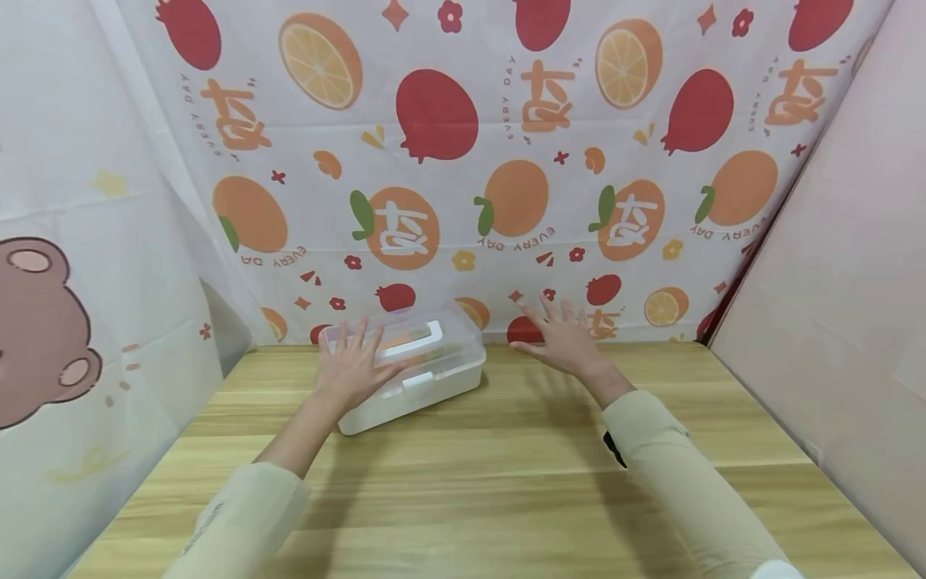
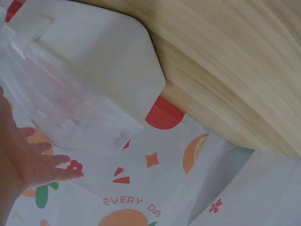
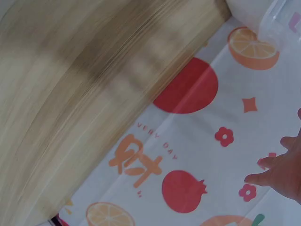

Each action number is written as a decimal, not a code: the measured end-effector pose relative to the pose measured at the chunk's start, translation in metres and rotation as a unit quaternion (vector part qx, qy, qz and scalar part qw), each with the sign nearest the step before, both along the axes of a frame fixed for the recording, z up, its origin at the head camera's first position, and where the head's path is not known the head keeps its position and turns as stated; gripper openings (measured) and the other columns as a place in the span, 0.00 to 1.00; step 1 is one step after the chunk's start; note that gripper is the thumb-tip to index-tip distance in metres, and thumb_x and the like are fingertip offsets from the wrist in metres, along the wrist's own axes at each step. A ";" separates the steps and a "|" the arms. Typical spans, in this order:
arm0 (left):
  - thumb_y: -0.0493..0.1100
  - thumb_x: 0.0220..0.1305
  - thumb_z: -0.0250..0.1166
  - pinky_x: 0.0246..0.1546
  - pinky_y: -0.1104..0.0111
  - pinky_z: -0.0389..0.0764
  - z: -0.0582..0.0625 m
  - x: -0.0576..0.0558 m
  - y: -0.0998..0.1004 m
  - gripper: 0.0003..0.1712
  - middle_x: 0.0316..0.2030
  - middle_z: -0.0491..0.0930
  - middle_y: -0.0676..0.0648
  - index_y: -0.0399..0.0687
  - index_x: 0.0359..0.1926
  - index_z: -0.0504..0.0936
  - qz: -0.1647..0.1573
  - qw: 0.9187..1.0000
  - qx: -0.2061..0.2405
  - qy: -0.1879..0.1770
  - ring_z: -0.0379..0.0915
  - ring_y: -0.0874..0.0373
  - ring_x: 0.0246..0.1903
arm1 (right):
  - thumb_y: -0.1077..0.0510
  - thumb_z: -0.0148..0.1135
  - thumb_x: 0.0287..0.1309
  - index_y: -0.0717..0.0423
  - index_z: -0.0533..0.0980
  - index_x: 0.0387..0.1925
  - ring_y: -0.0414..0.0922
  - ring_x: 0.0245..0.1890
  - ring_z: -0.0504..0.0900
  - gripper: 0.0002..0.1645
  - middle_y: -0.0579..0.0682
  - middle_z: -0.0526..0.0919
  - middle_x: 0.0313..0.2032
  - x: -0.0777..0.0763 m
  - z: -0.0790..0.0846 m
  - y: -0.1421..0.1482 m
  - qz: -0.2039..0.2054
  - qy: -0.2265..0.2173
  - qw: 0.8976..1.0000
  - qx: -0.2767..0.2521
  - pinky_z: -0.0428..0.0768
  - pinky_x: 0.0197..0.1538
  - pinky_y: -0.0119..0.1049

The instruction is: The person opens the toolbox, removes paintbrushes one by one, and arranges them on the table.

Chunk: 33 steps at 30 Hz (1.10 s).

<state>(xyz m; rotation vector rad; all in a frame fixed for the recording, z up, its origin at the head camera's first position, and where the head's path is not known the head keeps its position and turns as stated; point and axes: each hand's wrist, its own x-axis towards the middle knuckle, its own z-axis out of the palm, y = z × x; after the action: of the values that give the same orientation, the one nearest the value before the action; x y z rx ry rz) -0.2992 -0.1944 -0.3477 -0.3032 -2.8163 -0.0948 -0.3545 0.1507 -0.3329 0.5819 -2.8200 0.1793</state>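
Observation:
A white plastic storage box (image 1: 427, 392) with a clear lid (image 1: 463, 342) and a white handle (image 1: 412, 342) stands at the back left of the table, set at a slant. My left hand (image 1: 350, 374), fingers spread and straight, is over the left part of the lid; in the left wrist view the fingers show beside the clear lid (image 2: 80, 108). To the right of the box, my right hand (image 1: 564, 338) reaches toward the back wall with its fingers spread, holding nothing. The right wrist view shows that hand (image 3: 282, 169) in front of the patterned cloth, and a corner of the box (image 3: 254, 12).
The wood-grain table (image 1: 463, 482) spreads out below both arms. A fruit-printed cloth (image 1: 463, 265) hangs along its back edge. Pale cloth walls stand on the left (image 1: 130, 322) and right (image 1: 832, 281). A dark band (image 1: 615, 449) shows under the right sleeve cuff.

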 end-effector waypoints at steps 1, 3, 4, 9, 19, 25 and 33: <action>0.69 0.60 0.48 0.57 0.38 0.38 -0.001 0.001 -0.001 0.46 0.67 0.50 0.34 0.42 0.68 0.56 -0.003 1.000 0.000 0.007 0.41 0.33 0.64 | 0.27 0.49 0.53 0.41 0.52 0.70 0.65 0.65 0.42 0.47 0.54 0.44 0.70 0.000 0.001 -0.002 0.006 0.001 1.000 -0.003 0.43 0.58 0.67; 0.67 0.61 0.50 0.58 0.39 0.39 -0.002 0.002 -0.002 0.44 0.66 0.52 0.34 0.39 0.67 0.58 -0.009 1.000 0.001 0.021 0.43 0.33 0.63 | 0.28 0.50 0.53 0.41 0.53 0.70 0.65 0.65 0.43 0.47 0.53 0.44 0.70 -0.001 0.001 -0.007 0.018 0.003 1.000 -0.005 0.46 0.57 0.67; 0.65 0.61 0.51 0.58 0.40 0.39 -0.003 0.004 -0.003 0.44 0.65 0.54 0.33 0.38 0.66 0.59 -0.011 0.999 0.000 0.031 0.45 0.33 0.63 | 0.29 0.52 0.53 0.42 0.53 0.69 0.65 0.65 0.44 0.47 0.54 0.44 0.70 -0.001 0.002 -0.010 0.027 0.003 1.000 -0.010 0.47 0.57 0.67; 0.58 0.61 0.57 0.59 0.42 0.44 -0.006 0.015 -0.005 0.38 0.61 0.60 0.31 0.34 0.61 0.64 -0.025 0.996 0.010 0.085 0.51 0.34 0.61 | 0.34 0.54 0.56 0.45 0.52 0.70 0.65 0.65 0.45 0.45 0.57 0.44 0.69 -0.001 0.002 -0.023 0.073 -0.013 0.997 -0.029 0.47 0.61 0.61; 0.46 0.53 0.66 0.53 0.48 0.63 -0.023 0.039 -0.010 0.24 0.47 0.73 0.33 0.31 0.44 0.75 -0.069 0.974 0.049 0.212 0.65 0.39 0.50 | 0.45 0.59 0.58 0.50 0.57 0.68 0.60 0.64 0.54 0.39 0.60 0.52 0.67 0.004 -0.008 -0.049 0.139 -0.059 0.984 -0.095 0.59 0.59 0.55; 0.42 0.52 0.68 0.50 0.52 0.68 -0.030 0.044 -0.011 0.21 0.44 0.75 0.35 0.31 0.43 0.76 -0.070 0.971 0.074 0.218 0.68 0.39 0.47 | 0.52 0.62 0.57 0.52 0.62 0.65 0.56 0.62 0.59 0.36 0.58 0.57 0.65 0.001 -0.019 -0.067 0.151 -0.072 0.975 -0.149 0.63 0.59 0.50; 0.41 0.53 0.67 0.53 0.52 0.64 -0.033 0.048 -0.009 0.23 0.44 0.74 0.33 0.27 0.45 0.73 -0.066 0.969 0.108 0.211 0.66 0.39 0.49 | 0.53 0.60 0.59 0.52 0.66 0.62 0.54 0.62 0.61 0.30 0.59 0.59 0.64 0.002 -0.030 -0.086 0.163 -0.076 0.968 -0.175 0.65 0.58 0.47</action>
<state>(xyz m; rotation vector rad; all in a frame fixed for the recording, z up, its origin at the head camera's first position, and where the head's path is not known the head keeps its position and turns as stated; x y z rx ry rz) -0.2510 -0.2034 -0.3802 -0.4065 -2.3377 -0.3244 -0.3523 0.0649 -0.3628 0.9741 -2.7137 0.7951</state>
